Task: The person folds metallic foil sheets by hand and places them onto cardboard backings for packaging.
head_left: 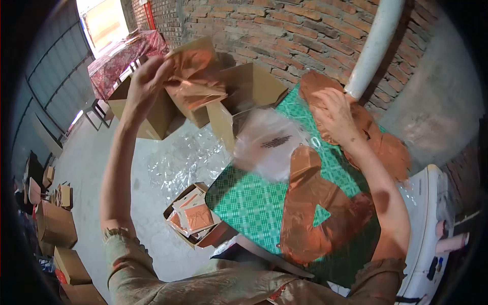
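Observation:
My left hand (pixel 152 73) is raised at the upper left, its fingers closed on the edge of a flat, copper-coloured foil balloon (pixel 195 76) that hangs over the cardboard boxes. On the far side of the green checked table (pixel 244 195), my right hand (pixel 333 114) lies with fingers stretched over a pile of copper foil balloons (pixel 389 150). Closer to my body, a flat foil balloon with a triangular hole (pixel 307 203) is spread out. A blurred clear plastic bag (pixel 264 145) with dark print lies between the hands, at the table's left edge.
Open cardboard boxes (pixel 254 84) stand against the brick wall (pixel 284 35). Clear plastic wrap (pixel 188 157) covers some floor beside a small box of packets (pixel 195 216). A white pipe (pixel 376 48) slants behind the table, and a white appliance (pixel 419 203) stands at right.

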Available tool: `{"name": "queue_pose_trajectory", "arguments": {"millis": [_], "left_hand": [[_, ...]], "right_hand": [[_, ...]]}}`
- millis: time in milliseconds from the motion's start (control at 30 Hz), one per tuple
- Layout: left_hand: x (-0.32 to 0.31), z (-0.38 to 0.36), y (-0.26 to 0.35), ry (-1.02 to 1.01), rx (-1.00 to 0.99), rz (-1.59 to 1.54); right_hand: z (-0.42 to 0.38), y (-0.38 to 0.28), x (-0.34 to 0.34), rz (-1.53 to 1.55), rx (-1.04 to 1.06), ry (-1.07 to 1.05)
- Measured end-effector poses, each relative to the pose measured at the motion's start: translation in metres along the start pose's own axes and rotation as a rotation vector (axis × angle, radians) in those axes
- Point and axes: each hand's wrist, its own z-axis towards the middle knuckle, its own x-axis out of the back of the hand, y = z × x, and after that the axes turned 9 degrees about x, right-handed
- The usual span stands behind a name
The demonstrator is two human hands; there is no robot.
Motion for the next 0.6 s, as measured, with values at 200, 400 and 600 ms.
{"name": "queue_pose_trajectory", "arguments": {"millis": [200, 400, 600], "left_hand": [[-0.012, -0.045, 0.150, -0.214, -0.246, -0.061], [-0.049, -0.082, 0.209, -0.575, -0.339, -0.144], [-0.098, -0.125, 0.233, -0.861, -0.263, -0.308]], "right_hand": [[0.004, -0.114, 0.101, 0.238, 0.026, 0.153], [-0.026, -0.194, 0.159, 0.787, -0.103, 0.245], [-0.080, -0.233, 0.202, 0.968, -0.370, 0.357]]}}
